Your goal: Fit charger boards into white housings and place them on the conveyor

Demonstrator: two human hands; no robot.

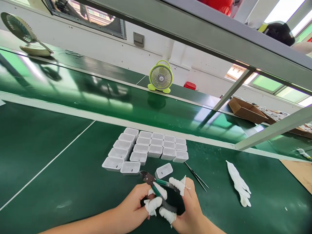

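Green-handled cutting pliers [156, 189] point up and to the left, with their dark jaws near the white boxes. My right hand [186, 208] is wrapped around the handles. My left hand [140, 206] is closed just under the jaws, its covered fingertips at a dark piece that I cannot make out clearly. White coverings wrap the fingertips of both hands. One white box [164, 171] lies tilted right behind the pliers. Several more open white boxes [138, 157] stand in rows beyond, on the green table [80, 182].
Black tweezers [197, 176] lie right of the boxes, and a white glove [239, 184] farther right. A green fan [161, 78] stands behind the conveyor [136, 104]. Metal shelf posts [275, 128] cross the right side, near a cardboard box [247, 110].
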